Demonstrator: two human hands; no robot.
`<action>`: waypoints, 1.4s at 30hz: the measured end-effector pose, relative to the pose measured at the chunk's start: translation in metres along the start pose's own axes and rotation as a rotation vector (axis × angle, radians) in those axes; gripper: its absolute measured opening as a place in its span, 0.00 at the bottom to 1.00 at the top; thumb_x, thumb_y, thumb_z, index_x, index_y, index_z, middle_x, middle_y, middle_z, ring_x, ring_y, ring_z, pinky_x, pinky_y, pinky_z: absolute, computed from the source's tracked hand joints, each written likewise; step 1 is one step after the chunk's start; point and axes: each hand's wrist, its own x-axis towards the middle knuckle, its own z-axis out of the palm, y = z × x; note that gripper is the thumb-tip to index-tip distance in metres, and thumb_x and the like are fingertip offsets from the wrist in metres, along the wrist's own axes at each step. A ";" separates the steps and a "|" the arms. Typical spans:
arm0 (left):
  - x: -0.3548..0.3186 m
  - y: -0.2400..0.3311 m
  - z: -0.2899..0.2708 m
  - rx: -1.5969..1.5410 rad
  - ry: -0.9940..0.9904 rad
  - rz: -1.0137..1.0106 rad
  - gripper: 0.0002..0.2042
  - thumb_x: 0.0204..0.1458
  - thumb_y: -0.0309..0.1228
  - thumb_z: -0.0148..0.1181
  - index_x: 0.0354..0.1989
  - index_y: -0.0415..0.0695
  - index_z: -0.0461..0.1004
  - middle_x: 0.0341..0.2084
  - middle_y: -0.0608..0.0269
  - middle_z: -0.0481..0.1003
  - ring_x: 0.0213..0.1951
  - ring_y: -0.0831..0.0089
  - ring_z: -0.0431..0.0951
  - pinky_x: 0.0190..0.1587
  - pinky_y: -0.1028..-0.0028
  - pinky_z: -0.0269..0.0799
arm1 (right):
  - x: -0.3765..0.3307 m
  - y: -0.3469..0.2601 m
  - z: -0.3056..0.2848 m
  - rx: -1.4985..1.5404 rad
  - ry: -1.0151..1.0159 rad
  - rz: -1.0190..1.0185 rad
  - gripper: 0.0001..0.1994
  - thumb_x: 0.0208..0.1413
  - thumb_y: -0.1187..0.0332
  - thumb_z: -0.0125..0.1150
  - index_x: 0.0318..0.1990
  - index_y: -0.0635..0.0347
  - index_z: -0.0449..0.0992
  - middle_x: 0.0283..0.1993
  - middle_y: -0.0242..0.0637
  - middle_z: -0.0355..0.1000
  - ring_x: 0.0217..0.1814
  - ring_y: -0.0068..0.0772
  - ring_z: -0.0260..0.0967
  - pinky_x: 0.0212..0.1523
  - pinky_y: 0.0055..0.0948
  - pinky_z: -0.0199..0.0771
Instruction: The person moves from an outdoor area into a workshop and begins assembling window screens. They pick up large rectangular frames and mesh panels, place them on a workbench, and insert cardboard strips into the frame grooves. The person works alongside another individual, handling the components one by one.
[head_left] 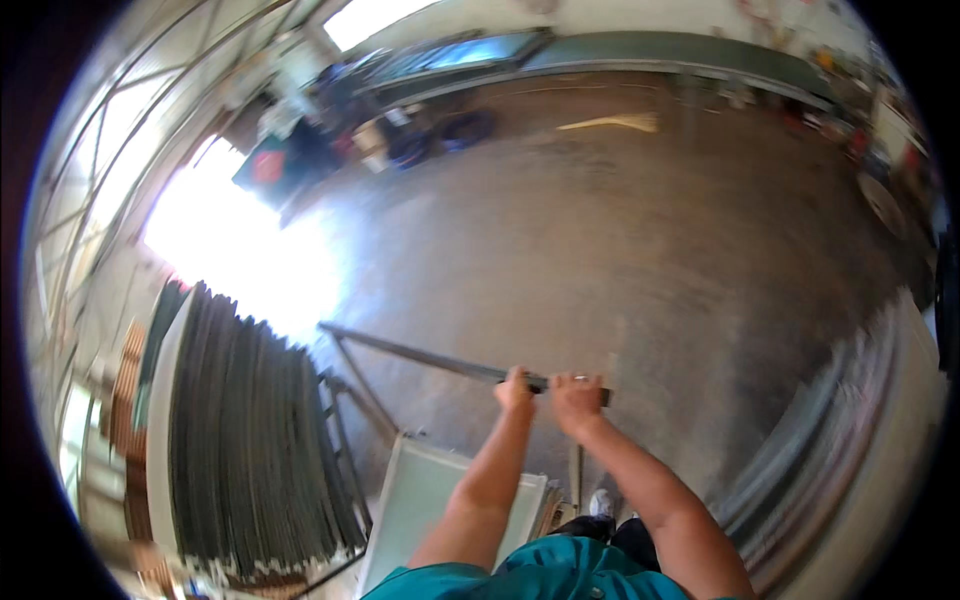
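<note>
Both my hands are closed round the dark metal bar point(420, 353), the top rail of a rack frame that slants from the left toward me. My left hand point(516, 390) grips it near its right part. Close beside it on the right, my right hand point(577, 402) holds the rail near its end and wears a ring. A metal post point(576, 475) drops below the right hand. Beneath my left forearm a pale green panel with a white rim point(415, 495) leans at a tilt, partly hidden by the arm.
A dense stack of dark upright sheets point(255, 430) stands at left. More upright sheets point(820, 430) line the right side. Across the concrete floor point(600, 230) lies a straw broom point(625, 122). A long green-topped table point(660, 52) runs along the far wall; bags and boxes point(370, 138) sit beside the bright doorway.
</note>
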 end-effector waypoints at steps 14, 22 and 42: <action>0.152 0.044 0.115 0.031 0.158 0.121 0.10 0.36 0.31 0.58 0.18 0.35 0.69 0.15 0.60 0.70 0.18 0.72 0.70 0.22 0.72 0.66 | 0.206 0.030 0.046 0.019 0.141 -0.314 0.08 0.42 0.72 0.54 0.33 0.57 0.65 0.27 0.36 0.65 0.29 0.36 0.68 0.31 0.33 0.69; 0.244 0.098 0.182 0.012 0.131 0.152 0.16 0.39 0.39 0.61 0.27 0.37 0.68 0.22 0.58 0.72 0.22 0.73 0.70 0.25 0.69 0.66 | 0.347 0.041 0.058 0.094 0.094 -0.428 0.12 0.44 0.71 0.56 0.39 0.59 0.66 0.30 0.36 0.66 0.34 0.37 0.69 0.33 0.32 0.70; 0.413 0.209 0.311 0.232 -0.003 0.197 0.22 0.51 0.47 0.52 0.38 0.36 0.66 0.22 0.59 0.71 0.22 0.71 0.71 0.27 0.69 0.68 | 0.768 0.037 0.116 0.044 -0.001 -0.593 0.18 0.47 0.69 0.52 0.48 0.61 0.65 0.41 0.43 0.69 0.43 0.42 0.68 0.41 0.38 0.71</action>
